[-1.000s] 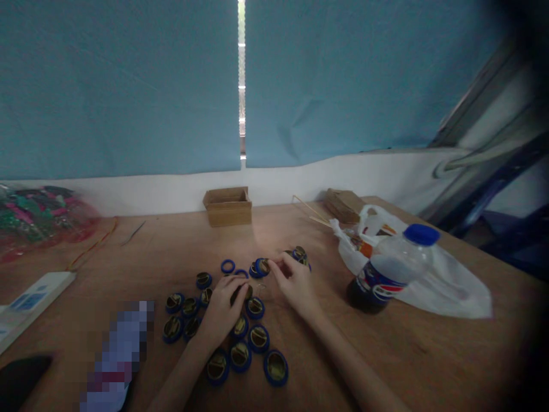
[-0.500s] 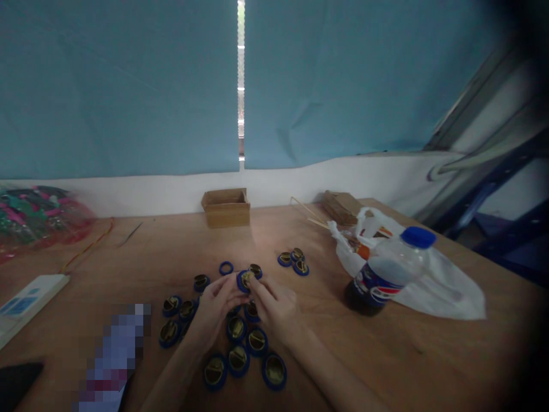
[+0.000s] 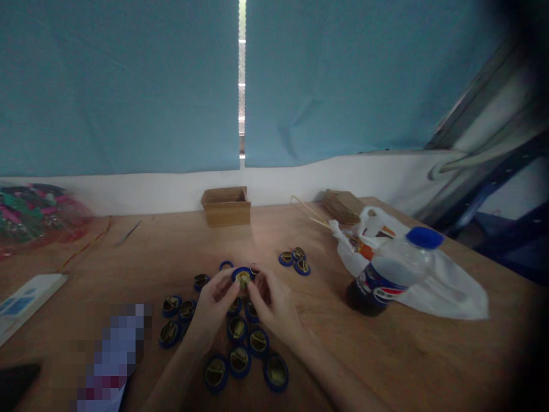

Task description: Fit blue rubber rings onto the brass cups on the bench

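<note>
Between my two hands a round pin badge [image 3: 242, 276] with a blue rim and a gold-coloured back is held up over the table. My left hand [image 3: 218, 297] grips its left side, thumb on the back. On the other side my right hand [image 3: 274, 300] pinches it, thumb also against the back. Several similar badges [image 3: 239, 359] lie back side up below and around my hands, some partly hidden by them. Behind the hands is a blue ring [image 3: 226, 266]. A small group of badges [image 3: 294, 260] sits apart to the right.
At the back stands an open cardboard box [image 3: 227, 214]. On the right are a cola bottle [image 3: 381, 286], a white plastic bag [image 3: 454, 292] and a flattened brown package [image 3: 342, 206]. To the left lie a white power strip [image 3: 30, 300] and a clear bag of colourful items [image 3: 38, 217].
The held badge has tilted and both thumbs now lie on its back. My right hand has turned and closed in beside the left. The badges on the table stay put.
</note>
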Demonstrator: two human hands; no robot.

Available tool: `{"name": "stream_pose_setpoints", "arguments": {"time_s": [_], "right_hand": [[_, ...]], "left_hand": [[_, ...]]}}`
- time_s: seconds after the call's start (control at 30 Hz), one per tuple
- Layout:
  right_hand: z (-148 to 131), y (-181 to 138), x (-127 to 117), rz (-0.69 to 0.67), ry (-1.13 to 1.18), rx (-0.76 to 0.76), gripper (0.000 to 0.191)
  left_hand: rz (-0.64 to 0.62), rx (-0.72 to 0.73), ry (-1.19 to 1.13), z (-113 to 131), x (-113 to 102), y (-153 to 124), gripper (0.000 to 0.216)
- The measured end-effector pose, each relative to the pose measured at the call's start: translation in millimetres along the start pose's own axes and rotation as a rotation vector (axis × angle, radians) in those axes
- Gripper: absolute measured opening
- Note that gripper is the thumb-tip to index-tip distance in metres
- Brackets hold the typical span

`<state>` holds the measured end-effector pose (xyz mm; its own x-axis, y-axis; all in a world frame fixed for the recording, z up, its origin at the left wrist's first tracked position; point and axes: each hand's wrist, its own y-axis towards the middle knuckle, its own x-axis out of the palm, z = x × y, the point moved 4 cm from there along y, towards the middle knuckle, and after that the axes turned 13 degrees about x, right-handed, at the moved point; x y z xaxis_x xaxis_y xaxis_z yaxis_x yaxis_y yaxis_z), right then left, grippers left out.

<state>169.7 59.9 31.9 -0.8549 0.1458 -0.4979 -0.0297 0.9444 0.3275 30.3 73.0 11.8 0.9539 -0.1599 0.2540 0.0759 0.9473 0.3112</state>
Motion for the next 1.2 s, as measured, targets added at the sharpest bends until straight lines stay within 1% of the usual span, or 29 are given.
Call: {"name": "stream_pose_setpoints", "arguments": {"time_s": [0.17,0.3,0.47,0.6,0.7,0.93,1.07,1.2], "right_hand": [[-2,-3,4,-0.025,0.033,-0.024,0.032],[0,-6,6,-0.015,0.079,-0.01,0.03],[1,-7,5,0.013,0.088,-0.043,0.032],[0,-7,2,0.064,0.057,-0.074,0.028],[-1,-7,-1,0.093,0.086,-0.068,0.026],[-5,-6,-2,0.114,0.092,-0.1,0.023],[-5,-8,-2,0.166,0.113,-0.145,0.024],[-4,-10,-1,0.183,0.12,-0.146,0.023]], "left_hand": [[-0.062,0.051,0.08,6,1,1,0.029],[-0.073,0.057,0.073,6,0,0,0.027],[-0.094,0.084,0.061,9,1,0,0.027],[-0.127,0.068,0.029,15,4,-1,0.028],[-0.157,0.045,0.009,17,5,-1,0.03],[-0.132,0.031,-0.017,13,4,-2,0.035],[-0.144,0.021,-0.022,13,5,-2,0.036],[-0.161,0.021,-0.031,11,3,-3,0.037]]}}
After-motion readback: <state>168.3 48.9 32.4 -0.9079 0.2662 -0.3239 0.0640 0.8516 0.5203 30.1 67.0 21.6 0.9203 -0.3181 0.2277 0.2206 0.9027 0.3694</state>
